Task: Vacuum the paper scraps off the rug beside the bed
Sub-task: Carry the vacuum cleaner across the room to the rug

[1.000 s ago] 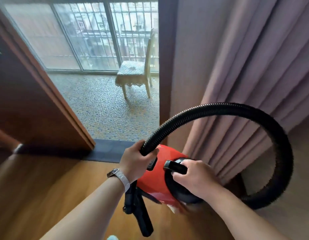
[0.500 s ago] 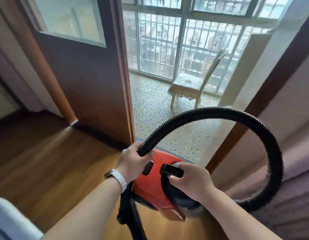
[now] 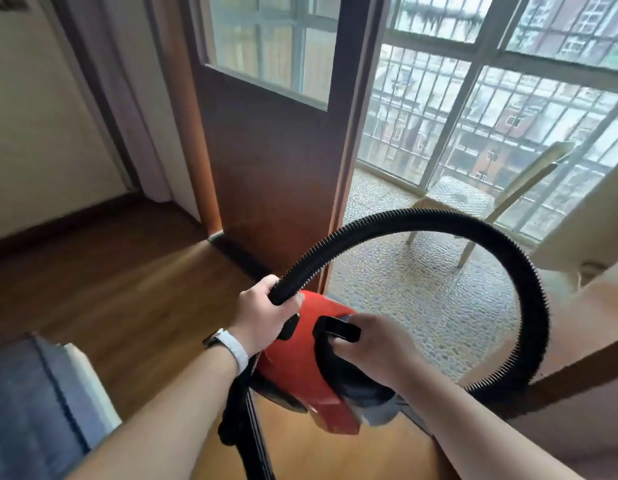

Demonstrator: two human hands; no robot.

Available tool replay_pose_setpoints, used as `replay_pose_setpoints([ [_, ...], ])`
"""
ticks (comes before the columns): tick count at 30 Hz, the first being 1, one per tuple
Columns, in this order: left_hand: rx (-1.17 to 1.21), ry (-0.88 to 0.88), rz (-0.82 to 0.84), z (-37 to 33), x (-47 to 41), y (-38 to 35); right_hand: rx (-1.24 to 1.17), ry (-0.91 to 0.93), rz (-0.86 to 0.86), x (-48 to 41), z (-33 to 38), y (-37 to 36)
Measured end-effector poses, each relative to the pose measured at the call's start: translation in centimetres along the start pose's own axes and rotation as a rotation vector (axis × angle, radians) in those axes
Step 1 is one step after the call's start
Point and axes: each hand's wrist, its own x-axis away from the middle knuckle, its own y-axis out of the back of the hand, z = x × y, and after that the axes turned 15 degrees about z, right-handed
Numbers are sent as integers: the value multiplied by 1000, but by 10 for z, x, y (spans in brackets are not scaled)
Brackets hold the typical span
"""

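**Both hands carry red vacuum by balcony door**

Left hand (image 3: pixel 262 315): fingers and thumb wrapped round the near end of the black ribbed hose (image 3: pixel 473 233), gripping it just above the vacuum's front. White watch band (image 3: pixel 231 348) on that wrist.

Right hand (image 3: pixel 376 348): fingers curled under the black carry handle (image 3: pixel 338 329) on top of the vacuum, gripping it. The hand is a bit motion-blurred, so I cannot tell where the thumb lies.

The red vacuum (image 3: pixel 293 372) sits between the 2 hands at center-bottom of the view, above the wood floor (image 3: pixel 127 299). Its underside is blurred, and I cannot tell whether it touches the floor. The hose makes 1 big loop from the left hand up, over to the right and back down behind the right forearm to the vacuum's rear. A black tube or strap (image 3: pixel 245 420) hangs below the left wrist, too blurred to tell which.

Behind: a dark wood door (image 3: pixel 272 168) with a glass pane on top stands open just beyond the vacuum. The pebbled balcony floor (image 3: pixel 421 306) is past it, with 1 pale chair (image 3: pixel 491 199) in front of the barred windows (image 3: pixel 473 109). Blue and white fabric (image 3: pixel 30 410) shows at lower left, well apart from the vacuum.
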Motion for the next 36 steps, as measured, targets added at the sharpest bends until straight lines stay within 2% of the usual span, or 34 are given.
replay_pose_setpoints([
  [10, -26, 130, -158, 27, -89, 48, 33, 184, 94, -128, 32, 39],
  [20, 12, 274, -393, 32, -195, 104, 216, 434, 164, -279, 67, 105],
  [30, 86, 359, -574, 60, -231, 186, 338, 572, 224, -376, 159, 125],
  [36, 126, 411, -621, 119, -241, 256, 350, 619, 273, -425, 244, 94],
])
